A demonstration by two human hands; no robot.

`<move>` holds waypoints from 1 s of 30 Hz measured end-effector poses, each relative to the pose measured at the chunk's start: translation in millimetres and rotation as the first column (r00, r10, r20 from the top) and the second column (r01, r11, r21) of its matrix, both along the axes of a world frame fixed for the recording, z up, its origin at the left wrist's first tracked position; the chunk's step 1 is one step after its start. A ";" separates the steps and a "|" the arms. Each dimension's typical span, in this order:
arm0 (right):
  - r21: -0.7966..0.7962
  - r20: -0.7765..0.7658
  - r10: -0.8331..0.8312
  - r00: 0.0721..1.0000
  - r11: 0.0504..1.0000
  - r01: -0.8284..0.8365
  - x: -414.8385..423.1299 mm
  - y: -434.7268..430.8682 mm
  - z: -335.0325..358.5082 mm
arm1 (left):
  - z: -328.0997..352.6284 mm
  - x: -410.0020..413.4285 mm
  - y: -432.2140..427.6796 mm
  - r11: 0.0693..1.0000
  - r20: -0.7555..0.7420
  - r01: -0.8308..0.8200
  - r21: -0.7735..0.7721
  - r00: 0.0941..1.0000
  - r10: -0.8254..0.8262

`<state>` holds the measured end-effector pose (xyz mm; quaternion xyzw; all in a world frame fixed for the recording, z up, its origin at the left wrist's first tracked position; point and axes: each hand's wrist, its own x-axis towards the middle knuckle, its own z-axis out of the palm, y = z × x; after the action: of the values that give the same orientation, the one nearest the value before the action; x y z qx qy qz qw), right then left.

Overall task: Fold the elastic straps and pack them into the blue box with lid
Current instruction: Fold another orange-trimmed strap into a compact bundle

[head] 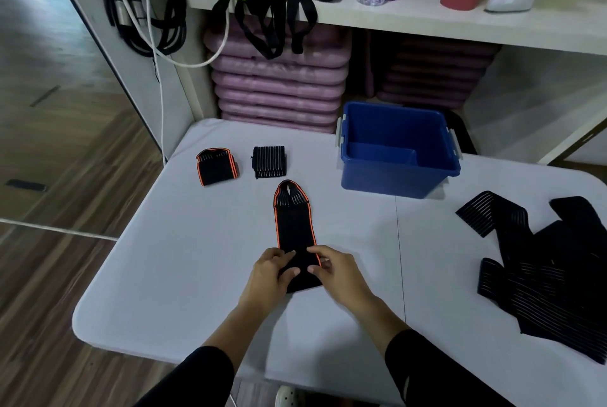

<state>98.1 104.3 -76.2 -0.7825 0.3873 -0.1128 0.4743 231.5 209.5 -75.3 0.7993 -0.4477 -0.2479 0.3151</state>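
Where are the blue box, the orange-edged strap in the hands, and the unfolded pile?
blue box (394,178): head view, front wall.
orange-edged strap (294,229): head view, flat middle.
unfolded pile (555,278): head view, centre of heap.

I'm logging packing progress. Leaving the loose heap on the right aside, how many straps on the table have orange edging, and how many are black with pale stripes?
Orange-edged: 2, the folded orange-edged strap and the long orange-edged strap laid out lengthwise.
Black with pale stripes: 1, the folded striped strap.
Total: 3
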 end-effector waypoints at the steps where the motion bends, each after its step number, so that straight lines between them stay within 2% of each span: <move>1: -0.026 -0.004 0.018 1.000 1.000 -0.018 0.2 -0.6 0.7 | 0.6 1.1 -0.2 1.000 0.001 0.007 -0.001 1.000 -0.007; 5: -0.144 -0.027 0.093 0.995 0.985 -0.096 -4.1 -3.9 1.6 | 4.2 1.8 -1.6 0.999 0.031 0.014 -0.047 0.999 -0.013; 9: -0.088 -0.112 0.173 0.979 0.979 -0.183 -12.8 -9.5 -0.5 | 4.2 3.3 0.4 0.995 0.101 0.080 -0.065 0.992 -0.073; 11: -0.073 -0.156 0.251 0.955 0.962 -0.265 -17.0 -11.9 -0.8 | 3.0 6.1 3.2 0.987 0.112 0.158 -0.035 0.982 -0.153; 14: -0.165 -0.208 0.317 0.925 0.921 -0.353 -19.5 -12.2 1.2 | -1.2 10.8 6.0 0.955 0.192 0.287 0.078 0.935 -0.297; 16: -0.217 -0.210 0.315 0.925 0.908 -0.358 -19.5 -10.5 2.5 | -3.6 12.2 5.8 0.947 0.226 0.299 0.116 0.921 -0.318; 18: -0.224 -0.193 0.289 0.938 0.918 -0.329 -19.3 -9.4 2.0 | -1.8 11.8 4.3 0.954 0.197 0.278 0.115 0.934 -0.297; 24: -0.072 -0.188 0.145 0.971 0.984 -0.161 -12.9 -17.7 5.2 | 3.6 15.8 -6.8 0.987 -0.091 0.090 0.136 0.993 -0.078; 27: -0.067 -0.217 0.086 0.972 0.992 -0.103 -6.9 -16.8 2.9 | 0.7 11.6 -11.4 0.983 -0.072 0.037 0.180 0.997 -0.024; 30: -0.099 -0.153 0.048 0.987 0.993 -0.064 -3.7 -11.9 4.1 | 0.2 6.9 -11.8 0.991 -0.002 -0.014 0.131 1.000 0.015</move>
<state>94.5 92.4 -72.1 -0.8230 0.3935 -0.0598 0.4053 238.3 197.7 -75.1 0.8211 -0.4242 -0.2756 0.2644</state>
